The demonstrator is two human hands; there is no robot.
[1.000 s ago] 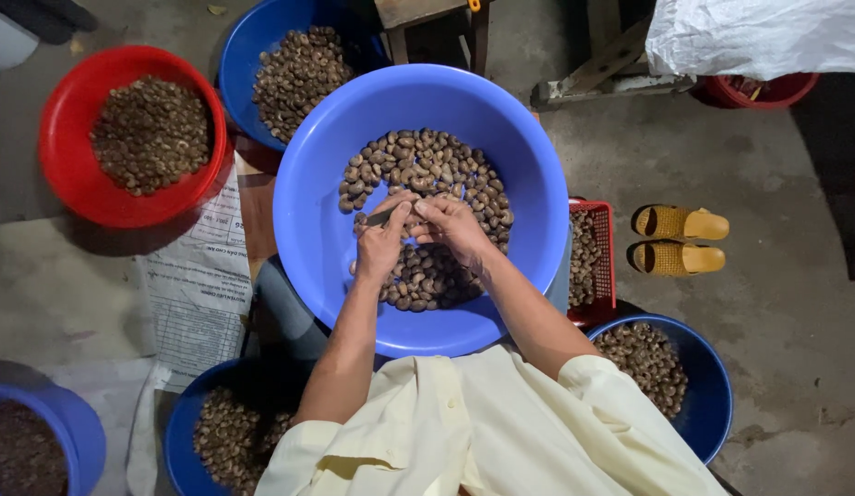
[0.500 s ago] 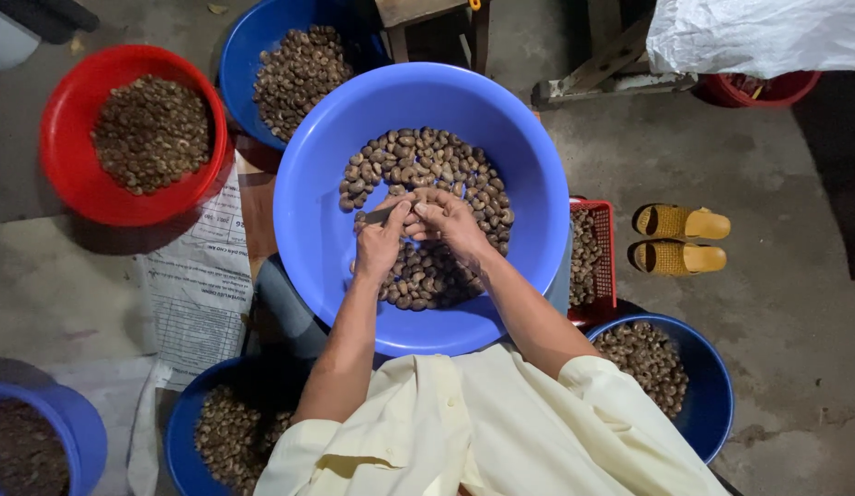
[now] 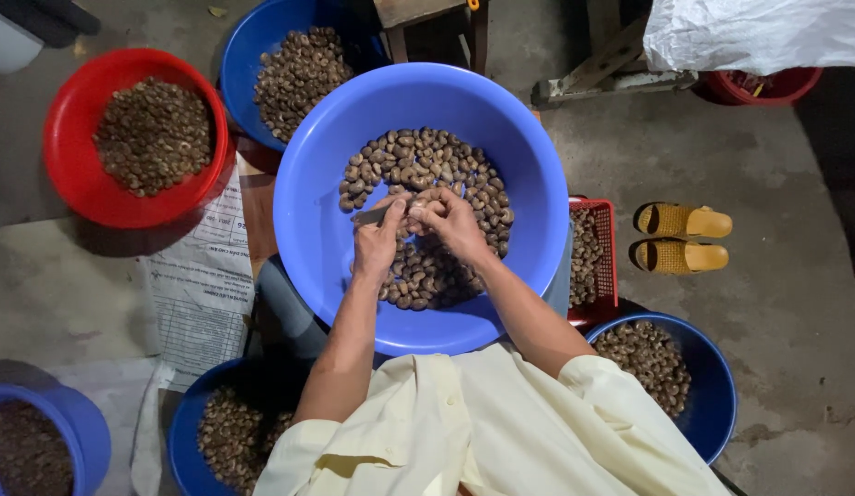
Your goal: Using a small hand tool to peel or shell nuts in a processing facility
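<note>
Looking down from the head view, we've got both hands meeting over the big blue basin (image 3: 308, 165), right above its pile of brown nuts (image 3: 418, 161). Our left hand (image 3: 377, 243) has its grip closed around a small dark blade-like tool (image 3: 372, 216) that pokes out toward the basin's left wall. Our right hand (image 3: 450, 223) is pinched shut on a single nut (image 3: 418, 209), fingertips pressed right up against the left thumb. Compared with a second ago, the hands have crept slightly toward the basin's far rim and the right fingers have curled tighter over the nut, so we'd guess the tool is actually biting in now, not just lining up.

Around the basin: a red bowl (image 3: 65, 184) of darker nuts sits off to its left, another blue bowl (image 3: 239, 55) of nuts behind it, a red crate (image 3: 604, 266) touching its right side, more blue tubs near us on both sides. Yellow sandals (image 3: 680, 239) sit on the concrete floor well right of it.
</note>
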